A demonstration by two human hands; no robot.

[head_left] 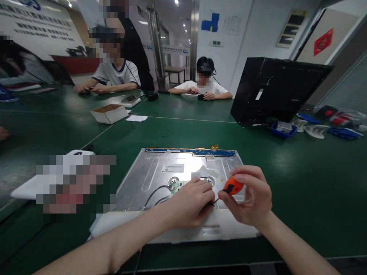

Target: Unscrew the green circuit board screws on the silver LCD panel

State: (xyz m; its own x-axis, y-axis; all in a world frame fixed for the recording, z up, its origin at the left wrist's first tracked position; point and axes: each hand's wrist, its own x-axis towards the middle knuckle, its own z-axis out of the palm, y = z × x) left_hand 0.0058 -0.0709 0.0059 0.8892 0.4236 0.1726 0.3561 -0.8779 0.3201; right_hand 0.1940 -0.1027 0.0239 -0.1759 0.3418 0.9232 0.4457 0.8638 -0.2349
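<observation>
A flat metal panel (151,164), which looks like the back of a display, lies in front of me with a blue circuit strip (183,152) along its far edge. My right hand (255,194) pinches the orange-and-black handle of a screwdriver (235,185), its shaft slanting down to the left. Beside the shaft's lower end, my left hand (193,202) rests on the panel with fingers curled; what they hold, if anything, is hidden. Partly under that hand is a small green circuit board (178,185) with black cables (156,190) running from it. The screwdriver's tip is hidden too.
A large black monitor-like housing (275,91) stands at the right, near a blue tray (283,130) and bagged items. An open white box (109,114) sits at the far left. A white package (28,183) lies left of the panel. Several people are around the green table (183,130).
</observation>
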